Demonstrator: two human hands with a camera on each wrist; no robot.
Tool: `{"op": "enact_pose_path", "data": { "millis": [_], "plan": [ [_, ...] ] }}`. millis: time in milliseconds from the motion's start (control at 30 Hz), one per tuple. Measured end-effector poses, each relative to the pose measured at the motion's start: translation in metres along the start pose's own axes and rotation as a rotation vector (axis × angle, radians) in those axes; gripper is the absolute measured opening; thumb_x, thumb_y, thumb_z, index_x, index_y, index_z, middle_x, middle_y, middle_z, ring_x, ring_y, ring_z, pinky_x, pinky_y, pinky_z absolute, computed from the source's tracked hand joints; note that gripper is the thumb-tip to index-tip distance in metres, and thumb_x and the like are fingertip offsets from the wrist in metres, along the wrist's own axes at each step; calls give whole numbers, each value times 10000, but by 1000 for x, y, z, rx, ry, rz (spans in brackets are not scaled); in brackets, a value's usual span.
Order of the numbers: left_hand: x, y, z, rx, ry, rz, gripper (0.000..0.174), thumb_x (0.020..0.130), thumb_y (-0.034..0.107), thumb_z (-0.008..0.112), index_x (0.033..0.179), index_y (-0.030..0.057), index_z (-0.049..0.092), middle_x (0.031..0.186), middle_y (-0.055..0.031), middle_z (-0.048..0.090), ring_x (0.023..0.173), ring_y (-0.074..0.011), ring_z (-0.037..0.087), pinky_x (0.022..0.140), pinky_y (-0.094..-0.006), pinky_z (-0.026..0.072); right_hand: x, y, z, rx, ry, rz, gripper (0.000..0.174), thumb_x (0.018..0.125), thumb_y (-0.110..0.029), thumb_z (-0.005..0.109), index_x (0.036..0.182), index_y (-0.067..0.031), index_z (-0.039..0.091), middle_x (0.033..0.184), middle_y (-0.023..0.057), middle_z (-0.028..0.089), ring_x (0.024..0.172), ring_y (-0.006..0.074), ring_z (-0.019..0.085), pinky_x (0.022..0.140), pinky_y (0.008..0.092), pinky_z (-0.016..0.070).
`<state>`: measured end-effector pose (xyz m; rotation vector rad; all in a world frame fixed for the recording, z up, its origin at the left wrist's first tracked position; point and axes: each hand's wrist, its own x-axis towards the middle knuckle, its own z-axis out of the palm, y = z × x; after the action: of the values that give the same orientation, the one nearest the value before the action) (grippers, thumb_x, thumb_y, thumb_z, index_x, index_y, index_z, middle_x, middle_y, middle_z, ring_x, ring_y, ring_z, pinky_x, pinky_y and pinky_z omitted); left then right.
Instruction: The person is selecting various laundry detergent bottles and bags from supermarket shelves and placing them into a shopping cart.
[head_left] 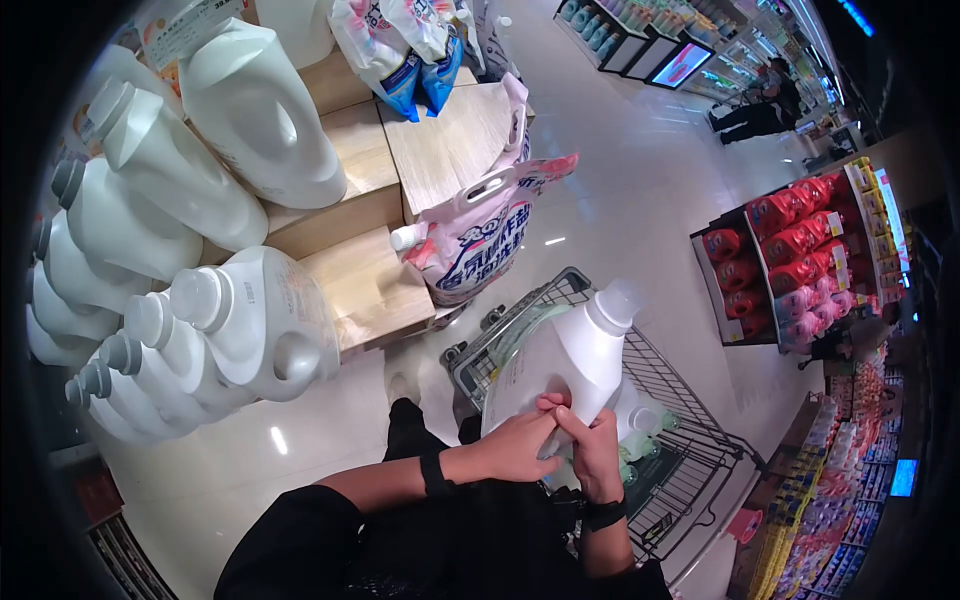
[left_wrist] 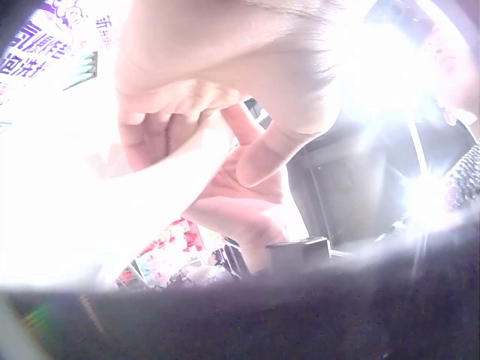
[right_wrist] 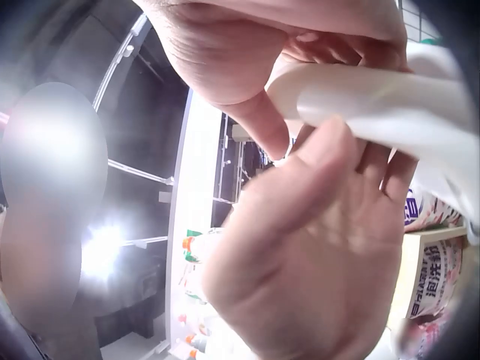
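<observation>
One big, smooth white plastic bottle [head_left: 590,345], likely stiff and, if full, heavy, is best held by its white loop handle [right_wrist: 360,91]. That is gripped by both the left hand [head_left: 513,447] and the right hand [head_left: 597,455], near a grey wire shopping cart [head_left: 685,395].

L grip [head_left: 513,446] + R grip [head_left: 598,452] are counted: 2 total, w/ 2 wristbands [head_left: 436,473]. 1 held btl [head_left: 580,350] is seen. 1 cart [head_left: 660,485] is shown, w/ 1 clear-capped btl [head_left: 630,408] inside, plus green items whose no. can't be told. Approx. 5 lower-row btls [head_left: 262,330] are counted by caps; min. 4 upper-row btls [head_left: 260,120] are visible. 2 blue/white pouches [head_left: 375,50] & min. 2 pink pouches [head_left: 480,245] are noted. 1 rack of red btls [head_left: 785,215] is seen, contents too small to count. Min. 1 bystander [head_left: 770,115] and min. 2 lit screens [head_left: 682,64] are shown.
</observation>
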<state>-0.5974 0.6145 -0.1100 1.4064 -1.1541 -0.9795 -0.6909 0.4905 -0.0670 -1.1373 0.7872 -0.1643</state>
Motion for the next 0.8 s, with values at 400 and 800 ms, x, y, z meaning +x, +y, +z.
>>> {"op": "enact_pose_path", "data": {
  "millis": [400, 800],
  "plan": [
    [0, -78, -63, -354, 400, 41, 586, 750, 124, 761, 1277, 38, 518, 1165, -89, 612, 1152, -179, 556, 989, -334, 428, -49, -52, -9, -403, 108, -40, 100, 670, -6, 711, 761, 13, 672, 631, 31, 627, 521, 84, 558, 473, 210, 408],
    [35, 86, -82, -13, 76, -103, 678, 870, 646, 488, 1072, 15, 628, 904, -172, 680, 865, -317, 660, 780, -369, 487, -69, -162, -87, 581, -240, 9, 127, 830, -92, 487, 704, -89, 479, 476, -76, 366, 368, 57, 309, 486, 265, 381]
  ]
}}
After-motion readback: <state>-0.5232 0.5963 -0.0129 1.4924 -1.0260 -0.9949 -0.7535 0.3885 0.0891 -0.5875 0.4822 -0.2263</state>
